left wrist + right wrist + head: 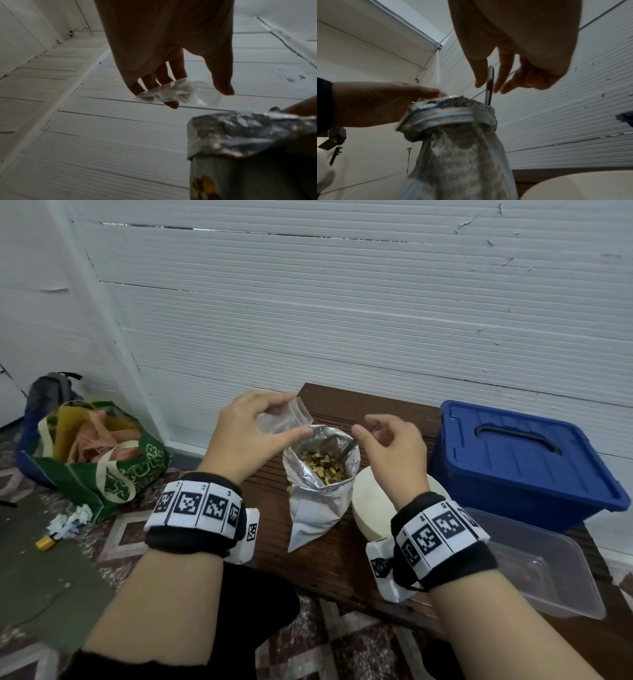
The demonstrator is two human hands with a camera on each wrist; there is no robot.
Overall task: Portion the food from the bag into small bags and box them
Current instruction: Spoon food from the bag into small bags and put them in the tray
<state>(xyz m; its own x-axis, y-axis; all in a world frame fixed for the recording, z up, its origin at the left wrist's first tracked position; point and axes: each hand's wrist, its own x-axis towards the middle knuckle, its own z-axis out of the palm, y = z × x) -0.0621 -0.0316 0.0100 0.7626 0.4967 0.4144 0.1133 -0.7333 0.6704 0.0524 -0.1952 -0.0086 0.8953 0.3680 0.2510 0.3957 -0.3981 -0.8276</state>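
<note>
The small bag is being pinched by the left hand above the foil bag on the bench; the spoon is being reached for by the right hand, fingers loosely parted. Its mouth should be kept spread wide.

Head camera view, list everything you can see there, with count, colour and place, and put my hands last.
foil bag: one, silver, open on the bench, holding brown food pieces
spoon: one, metal, standing in the foil bag
small bag: one, clear, above the foil bag's mouth
bench: one, dark brown wood, against the white wall
bowl: one, cream, right of the foil bag
storage box: one, blue, lidded, right end of the bench
clear container: one, transparent, in front of the storage box
shopping bag: one, green, on the floor at left
backpack: one, grey, behind the shopping bag
left hand: pinches the small bag
right hand: fingertips at the spoon's handle, grip unclear
</note>
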